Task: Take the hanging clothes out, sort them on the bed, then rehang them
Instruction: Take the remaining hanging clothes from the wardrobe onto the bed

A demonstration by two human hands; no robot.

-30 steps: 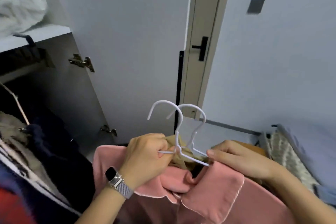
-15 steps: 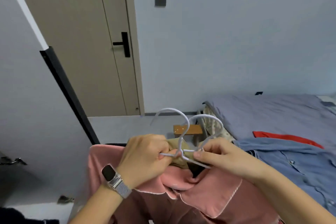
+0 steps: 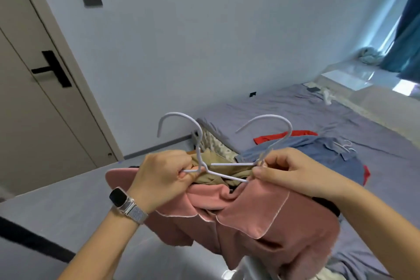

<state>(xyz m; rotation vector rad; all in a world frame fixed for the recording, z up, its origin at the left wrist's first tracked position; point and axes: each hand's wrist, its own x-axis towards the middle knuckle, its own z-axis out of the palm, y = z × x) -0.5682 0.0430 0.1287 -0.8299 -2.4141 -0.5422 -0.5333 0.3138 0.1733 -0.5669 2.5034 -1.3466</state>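
The pink shirt (image 3: 261,216) hangs from two white hangers (image 3: 218,174), which your curled fingers pinch: your left hand (image 3: 161,177) grips one hanger's shoulder wire, your right hand (image 3: 293,170) the other hanger's neck. A beige garment (image 3: 218,166) sits between your hands. Beyond the pink shirt, on the bed (image 3: 295,109), lie a blue shirt (image 3: 318,154) and a red garment (image 3: 272,137).

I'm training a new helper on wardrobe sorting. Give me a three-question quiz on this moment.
1. True or false: the left hand and right hand each grip a white hanger.
2. What colour is the collared garment on top of the carried bundle?
3. What already lies on the bed? A) a blue shirt B) a suitcase C) a laptop

Key: 1 true; 2 pink; 3 A
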